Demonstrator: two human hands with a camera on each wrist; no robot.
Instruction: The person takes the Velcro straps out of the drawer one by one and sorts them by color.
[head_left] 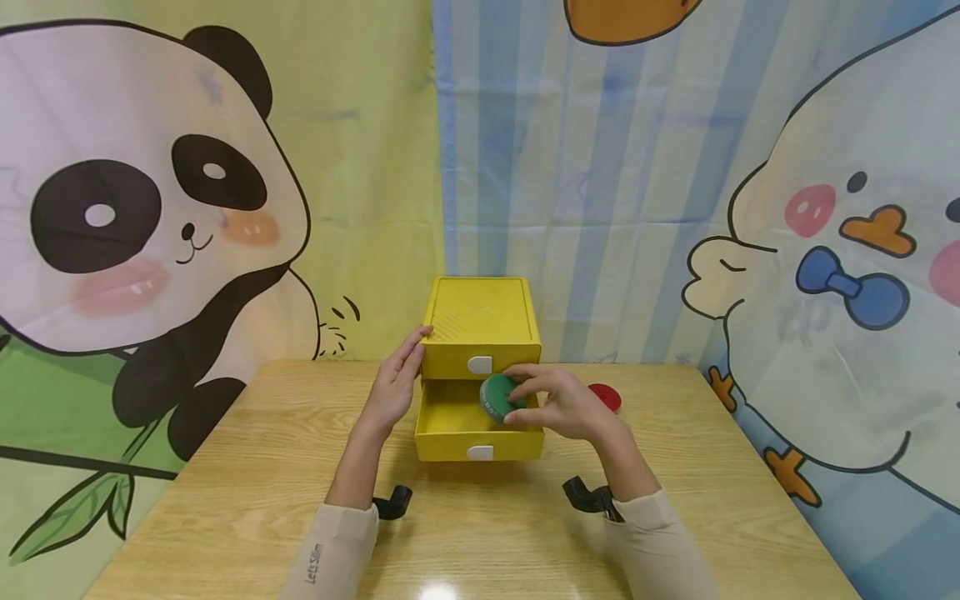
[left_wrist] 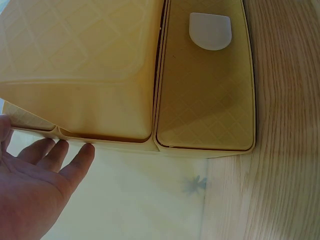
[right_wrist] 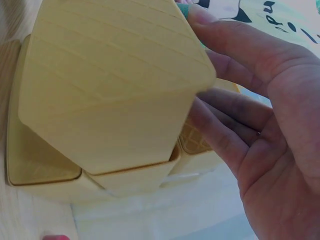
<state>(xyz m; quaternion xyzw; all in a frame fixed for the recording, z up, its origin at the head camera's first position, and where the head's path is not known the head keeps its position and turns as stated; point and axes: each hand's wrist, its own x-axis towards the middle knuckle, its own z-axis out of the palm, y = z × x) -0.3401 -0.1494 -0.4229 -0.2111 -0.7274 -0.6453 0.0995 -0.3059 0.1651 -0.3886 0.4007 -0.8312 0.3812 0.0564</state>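
Note:
A yellow drawer cabinet (head_left: 483, 308) stands at the back of the table, with one drawer (head_left: 480, 446) pulled out. My left hand (head_left: 393, 387) rests its fairly straight fingers along the cabinet's left side; the left wrist view shows the fingertips (left_wrist: 86, 152) at the side edge, beside the pulled-out drawer. Over the right part of that drawer, my right hand (head_left: 562, 404) pinches a green round disc (head_left: 497, 398) between thumb and fingers. The disc stands tilted, with lettering on its rim. From the right wrist, the drawer front hides most of it.
A red disc (head_left: 606, 397) with small dark marks lies on the table (head_left: 675, 467), right of the cabinet behind my right hand. The upper drawer with a white handle (head_left: 480, 365) is closed, as is the one below the pulled-out drawer. A printed curtain (head_left: 637, 167) hangs behind.

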